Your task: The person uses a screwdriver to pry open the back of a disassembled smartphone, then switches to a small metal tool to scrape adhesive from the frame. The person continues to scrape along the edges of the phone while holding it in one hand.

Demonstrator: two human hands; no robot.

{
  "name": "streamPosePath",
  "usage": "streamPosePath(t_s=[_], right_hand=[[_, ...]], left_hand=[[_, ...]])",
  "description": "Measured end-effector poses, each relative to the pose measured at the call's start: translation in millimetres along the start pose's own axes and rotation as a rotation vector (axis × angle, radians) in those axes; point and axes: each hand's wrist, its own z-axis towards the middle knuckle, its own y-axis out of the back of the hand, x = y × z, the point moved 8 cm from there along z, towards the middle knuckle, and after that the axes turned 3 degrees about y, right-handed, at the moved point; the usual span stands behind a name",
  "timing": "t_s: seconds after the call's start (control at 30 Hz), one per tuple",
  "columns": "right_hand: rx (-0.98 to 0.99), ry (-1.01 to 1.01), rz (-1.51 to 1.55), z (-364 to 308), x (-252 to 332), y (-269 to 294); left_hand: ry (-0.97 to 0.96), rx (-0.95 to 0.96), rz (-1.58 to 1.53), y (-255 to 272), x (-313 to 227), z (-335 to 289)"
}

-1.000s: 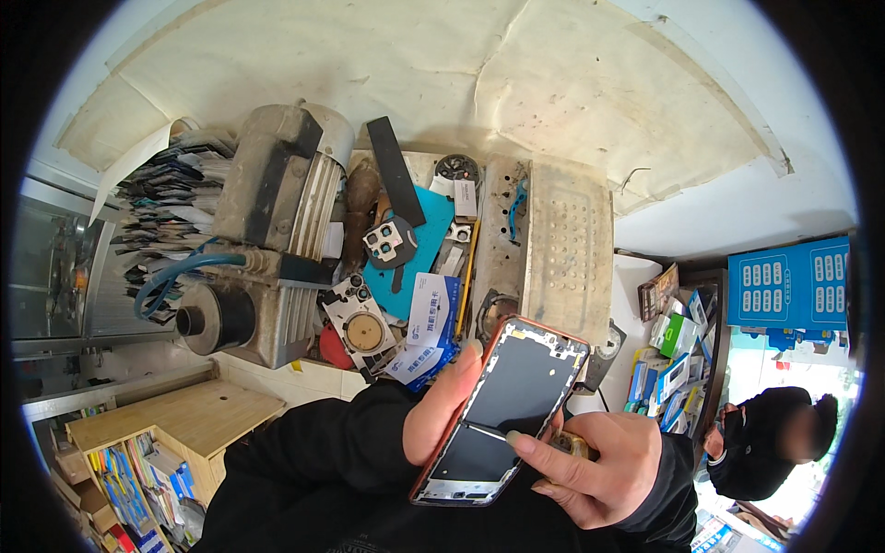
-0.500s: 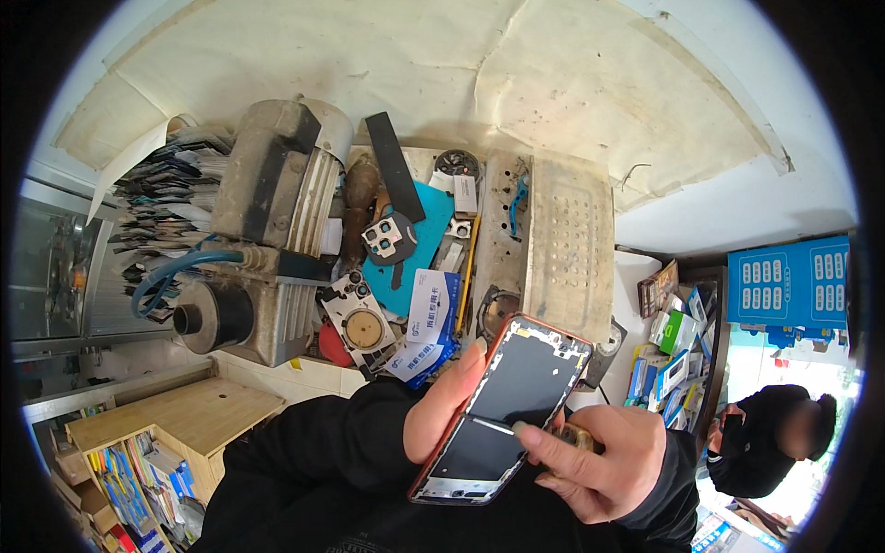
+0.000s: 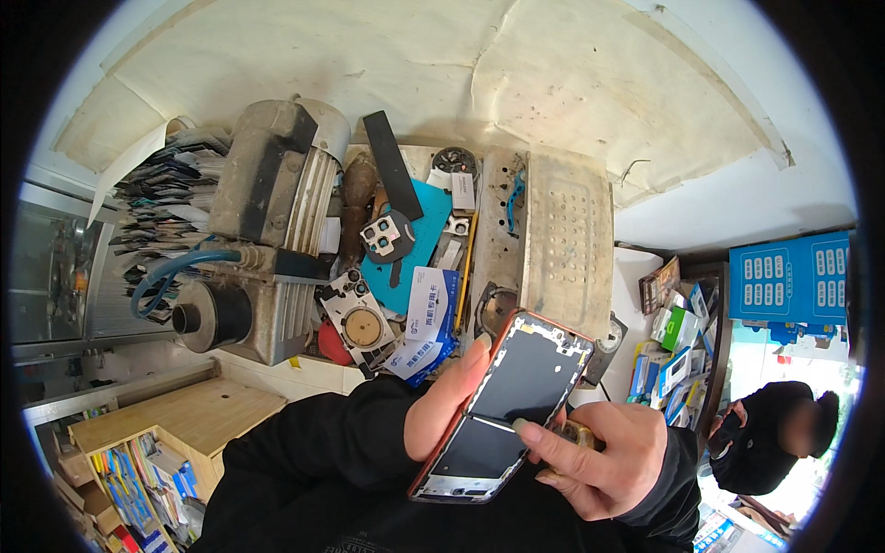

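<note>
We see left hand clamped on opened phone, right hand pinching thin tool across it; blue mat beyond both hands.

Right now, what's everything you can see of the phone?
The slim, opened phone slants, upper end rightward, its rim reddish, its glossy inside dark with pale patches at both ends. A thin pale line lies across its middle, tool or part unclear. The left fingers grip its left edge; the right fingers reach over it.
</note>
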Motion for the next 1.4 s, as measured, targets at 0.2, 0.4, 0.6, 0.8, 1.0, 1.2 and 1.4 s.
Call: streamPosePath(t_s=[0.2, 0.4, 0.6, 0.8, 1.0, 1.2, 1.4], right_hand=[[0.047, 0.01, 0.027, -2, 1, -2], [0.015, -0.009, -0.007, -1, 2, 0], [0.058, -0.001, 0.004, -1, 4, -2], [0.026, 0.002, -0.002, 0, 3, -3], [0.057, 0.009, 0.004, 1, 5, -4], [0.071, -0.002, -0.007, 2, 7, -6], [0.073, -0.007, -0.007, 3, 9, -6]], left_hand=[[0.008, -0.029, -0.011, 1, 5, 1], [-0.01, -0.047, 0.038, 3, 4, 0], [-0.018, -0.01, -0.006, 4, 5, 0], [-0.004, -0.041, -0.021, 5, 5, 0], [-0.022, -0.044, -0.038, 3, 2, 1], [-0.015, -0.033, 0.006, 4, 0, 1], [-0.032, 0.004, -0.049, 5, 2, 2]])
